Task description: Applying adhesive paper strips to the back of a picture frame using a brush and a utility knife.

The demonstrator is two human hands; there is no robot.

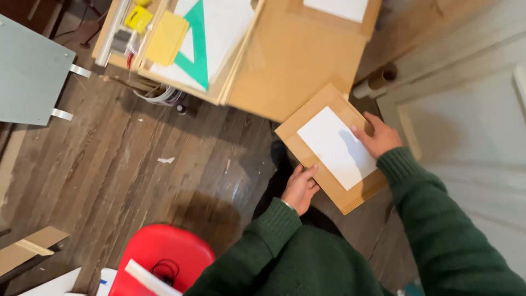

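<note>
Both hands were on the brown cardboard panel [334, 148], and it was off the counter [296, 66], held in the air over the dark wooden floor [137, 153], just below the counter's near edge. The left hand [300, 187] gripped the lower-left edge, thumb on top and fingers curled under. The right hand [377, 137] clasped the upper-right edge, its fingers [359, 131] lying over the white rectangular label [335, 147] stuck on the panel's face. The panel sat tilted, one corner pointing toward the counter, another toward the person's chest. Green knitted sleeves [438, 219] ran down to both wrists.

Up on the counter, a large brown cardboard sheet [298, 55] lay flat, touching nothing in the hands. Beside it rested a white sheet with a green triangular ruler [198, 44] on top, and a yellow pad [165, 37] next to that. A cardboard tube [378, 79] leaned between the counter and a pale door [471, 126] at the right. Down low, a red chair [164, 252] stood near the person's left side, well apart from the panel. A grey board [30, 74] sat off at the left.
</note>
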